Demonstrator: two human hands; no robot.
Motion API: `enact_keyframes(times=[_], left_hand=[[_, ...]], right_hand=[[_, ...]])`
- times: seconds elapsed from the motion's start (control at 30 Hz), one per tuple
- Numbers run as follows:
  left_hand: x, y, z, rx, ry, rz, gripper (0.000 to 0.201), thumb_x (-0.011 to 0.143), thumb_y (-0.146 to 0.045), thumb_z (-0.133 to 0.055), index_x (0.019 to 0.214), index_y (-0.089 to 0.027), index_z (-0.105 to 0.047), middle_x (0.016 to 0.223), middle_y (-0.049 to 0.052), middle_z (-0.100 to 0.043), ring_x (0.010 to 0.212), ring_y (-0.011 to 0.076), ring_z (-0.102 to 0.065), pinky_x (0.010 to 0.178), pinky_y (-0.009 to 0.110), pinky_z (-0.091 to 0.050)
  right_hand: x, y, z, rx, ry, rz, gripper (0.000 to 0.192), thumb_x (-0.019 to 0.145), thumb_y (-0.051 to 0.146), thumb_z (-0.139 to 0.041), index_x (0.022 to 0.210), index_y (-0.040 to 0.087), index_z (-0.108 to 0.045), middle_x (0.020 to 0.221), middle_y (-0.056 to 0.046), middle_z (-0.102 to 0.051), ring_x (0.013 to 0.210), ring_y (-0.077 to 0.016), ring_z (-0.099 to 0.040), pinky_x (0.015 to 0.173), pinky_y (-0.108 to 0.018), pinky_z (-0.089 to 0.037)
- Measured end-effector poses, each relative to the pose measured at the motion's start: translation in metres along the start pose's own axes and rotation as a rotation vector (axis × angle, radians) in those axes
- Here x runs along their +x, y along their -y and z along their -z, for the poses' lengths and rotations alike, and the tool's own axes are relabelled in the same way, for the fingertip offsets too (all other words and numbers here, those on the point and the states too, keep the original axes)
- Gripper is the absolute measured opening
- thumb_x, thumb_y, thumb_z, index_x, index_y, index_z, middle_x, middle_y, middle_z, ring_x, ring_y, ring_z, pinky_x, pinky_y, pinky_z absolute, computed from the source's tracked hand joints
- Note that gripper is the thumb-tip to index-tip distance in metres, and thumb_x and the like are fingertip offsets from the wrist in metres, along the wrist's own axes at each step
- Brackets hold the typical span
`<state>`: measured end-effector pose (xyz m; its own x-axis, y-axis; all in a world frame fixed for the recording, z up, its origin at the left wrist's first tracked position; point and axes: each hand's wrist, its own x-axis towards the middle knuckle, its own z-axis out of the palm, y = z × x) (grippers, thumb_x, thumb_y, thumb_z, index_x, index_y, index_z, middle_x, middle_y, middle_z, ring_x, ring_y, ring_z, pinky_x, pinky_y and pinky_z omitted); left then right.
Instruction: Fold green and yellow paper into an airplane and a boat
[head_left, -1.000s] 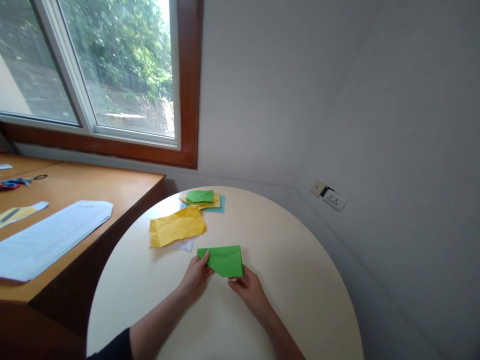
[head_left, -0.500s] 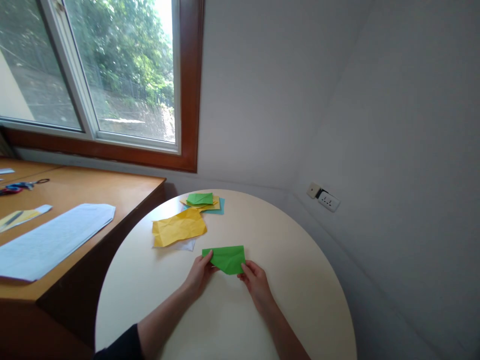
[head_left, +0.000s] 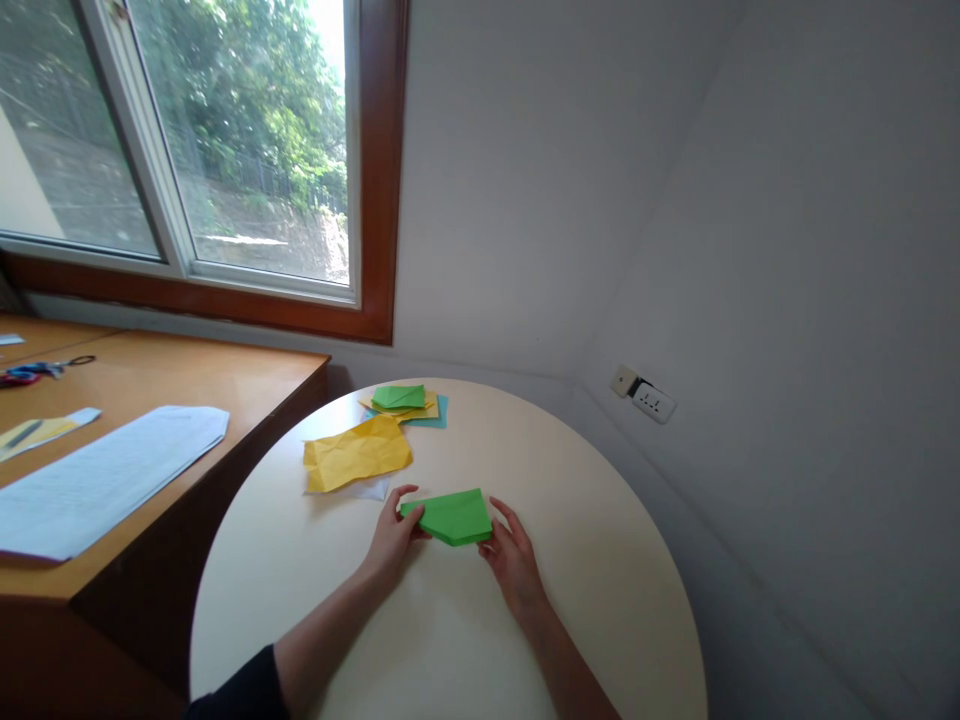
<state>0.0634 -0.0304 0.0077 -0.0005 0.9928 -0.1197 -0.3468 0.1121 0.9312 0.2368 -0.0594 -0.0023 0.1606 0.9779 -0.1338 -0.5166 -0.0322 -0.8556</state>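
A folded sheet of green paper (head_left: 452,517) is held between my two hands above the round table. My left hand (head_left: 393,535) pinches its left end, thumb on top and index finger raised off behind it. At the right end, my right hand (head_left: 513,558) grips the lower corner with the thumb and fingers, while its index finger is lifted beside the edge. The paper's lower left corner is slanted. Beyond my left hand lies a creased yellow paper (head_left: 358,456), partly over a whitish sheet (head_left: 369,489).
Farther back on the white round table (head_left: 585,600) is a small pile with another green folded paper (head_left: 399,397) on top of yellow and blue paper (head_left: 435,412). On the wooden desk (head_left: 247,365) at left are large white sheets (head_left: 112,480) and scissors (head_left: 45,371).
The green paper has tilted slightly, its right side now showing a lower layer. My left index finger has lifted into view, and my right index finger has come up off the paper.
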Motion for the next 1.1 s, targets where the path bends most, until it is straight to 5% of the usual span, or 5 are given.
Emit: enact_keyframes(times=[0.33,0.53,0.9,1.1], left_hand=[[-0.0002,-0.0037,-0.0022,0.126,0.058,-0.048,0.019,0.059,-0.032,-0.058,0.068,-0.015,-0.061,0.059,-0.003,-0.052,0.057,0.0115,-0.048,0.053,0.022,-0.04],[-0.0013,-0.0041,-0.0024,0.162,0.063,-0.037,0.014,0.059,-0.028,-0.052,0.059,-0.016,-0.06,0.053,-0.004,-0.048,0.054,0.0105,-0.042,0.051,0.02,-0.032],[0.0014,-0.0022,-0.0018,0.19,0.126,-0.04,0.013,0.056,-0.026,-0.048,0.05,-0.016,-0.052,0.048,-0.004,-0.04,0.054,0.0107,-0.038,0.051,0.021,-0.029],[-0.0016,-0.0051,-0.0021,0.184,0.208,-0.041,0.011,0.059,-0.026,-0.051,0.056,-0.016,-0.056,0.054,-0.002,-0.048,0.059,0.0126,-0.044,0.057,0.023,-0.035]], right_hand=[[-0.0017,0.0009,0.0022,-0.136,0.13,0.06,0.053,0.061,0.024,-0.074,0.111,0.027,-0.057,0.089,-0.001,-0.065,0.076,-0.0155,-0.061,0.064,-0.026,-0.048],[0.0017,0.0,0.0064,-0.31,0.174,0.154,0.041,0.055,0.014,-0.073,0.094,0.023,-0.065,0.101,-0.004,-0.066,0.095,-0.0207,-0.06,0.076,-0.03,-0.05],[0.0003,0.0031,0.0012,-0.347,0.214,0.093,0.033,0.052,0.011,-0.07,0.083,0.021,-0.066,0.079,0.0,-0.069,0.073,-0.0173,-0.064,0.062,-0.025,-0.05],[-0.0001,0.0035,0.0021,-0.374,0.165,0.078,0.021,0.052,0.023,-0.076,0.072,0.019,-0.069,0.068,0.001,-0.067,0.061,-0.0145,-0.06,0.056,-0.024,-0.047]])
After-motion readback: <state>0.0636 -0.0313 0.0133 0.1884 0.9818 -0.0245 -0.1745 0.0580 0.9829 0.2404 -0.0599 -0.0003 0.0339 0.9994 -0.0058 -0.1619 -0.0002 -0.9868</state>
